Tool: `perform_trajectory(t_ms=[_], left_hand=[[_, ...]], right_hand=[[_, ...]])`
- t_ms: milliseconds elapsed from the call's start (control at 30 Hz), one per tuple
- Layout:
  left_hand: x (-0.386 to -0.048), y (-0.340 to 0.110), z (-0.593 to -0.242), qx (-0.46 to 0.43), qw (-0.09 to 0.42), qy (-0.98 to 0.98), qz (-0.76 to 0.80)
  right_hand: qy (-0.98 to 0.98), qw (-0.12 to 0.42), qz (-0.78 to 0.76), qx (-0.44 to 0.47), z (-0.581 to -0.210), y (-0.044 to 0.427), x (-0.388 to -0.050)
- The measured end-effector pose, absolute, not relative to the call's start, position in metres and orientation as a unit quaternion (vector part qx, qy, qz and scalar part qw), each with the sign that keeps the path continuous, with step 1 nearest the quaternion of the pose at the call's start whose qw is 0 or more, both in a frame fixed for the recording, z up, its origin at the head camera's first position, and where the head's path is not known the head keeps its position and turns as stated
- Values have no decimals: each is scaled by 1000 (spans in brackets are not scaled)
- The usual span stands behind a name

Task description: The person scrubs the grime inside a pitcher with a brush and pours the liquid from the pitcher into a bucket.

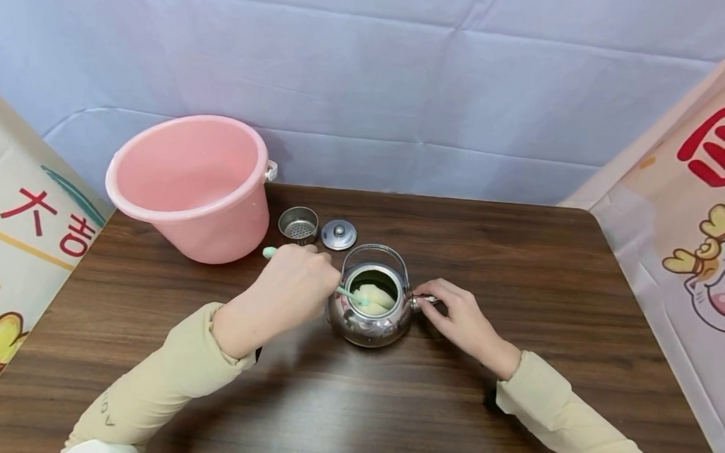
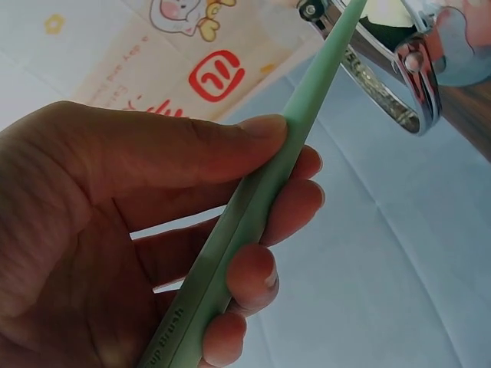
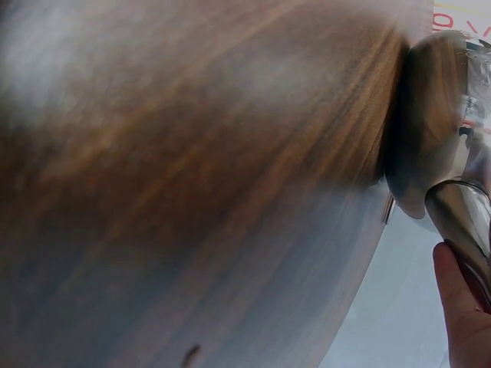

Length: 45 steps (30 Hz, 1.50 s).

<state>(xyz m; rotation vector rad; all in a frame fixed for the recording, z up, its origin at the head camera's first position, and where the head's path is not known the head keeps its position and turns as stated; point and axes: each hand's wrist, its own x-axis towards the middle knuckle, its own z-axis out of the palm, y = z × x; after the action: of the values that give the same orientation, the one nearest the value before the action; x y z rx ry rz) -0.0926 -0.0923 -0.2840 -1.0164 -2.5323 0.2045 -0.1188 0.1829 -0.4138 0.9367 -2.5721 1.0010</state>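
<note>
A shiny metal teapot (image 1: pixel 368 332) stands on the wooden table with its hoop handle raised and its top uncovered. The left hand (image 1: pixel 283 294) grips a green brush handle (image 2: pixel 253 192), thumb on one side and fingers curled round the other. The pale head of the brush (image 1: pixel 375 295) is inside the pot's opening. At the pot's right side, the right hand (image 1: pixel 459 319) pinches the spout (image 3: pixel 460 218) between thumb and fingers. A perforated metal strainer (image 1: pixel 299 227) and a round lid with a knob (image 1: pixel 339 235) lie behind the pot.
A large pink bucket (image 1: pixel 213 228) stands at the back left of the wooden table (image 1: pixel 522 257), left of the strainer. Pale cloth (image 1: pixel 370 95) hangs behind the table, and printed sheets (image 1: pixel 705 227) flank both sides.
</note>
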Motion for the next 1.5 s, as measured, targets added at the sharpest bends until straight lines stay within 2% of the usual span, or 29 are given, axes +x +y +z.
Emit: perform_trajectory(t_ms=[433,1500], left_hand=[[-96,-85,-289,-363,184,-912,58],[-105,-88,-292,-326,206,-921,56]], right_hand=[[-876,116,341,320,-413,182,-119],[-872,119,347,324,-416,183,-120]])
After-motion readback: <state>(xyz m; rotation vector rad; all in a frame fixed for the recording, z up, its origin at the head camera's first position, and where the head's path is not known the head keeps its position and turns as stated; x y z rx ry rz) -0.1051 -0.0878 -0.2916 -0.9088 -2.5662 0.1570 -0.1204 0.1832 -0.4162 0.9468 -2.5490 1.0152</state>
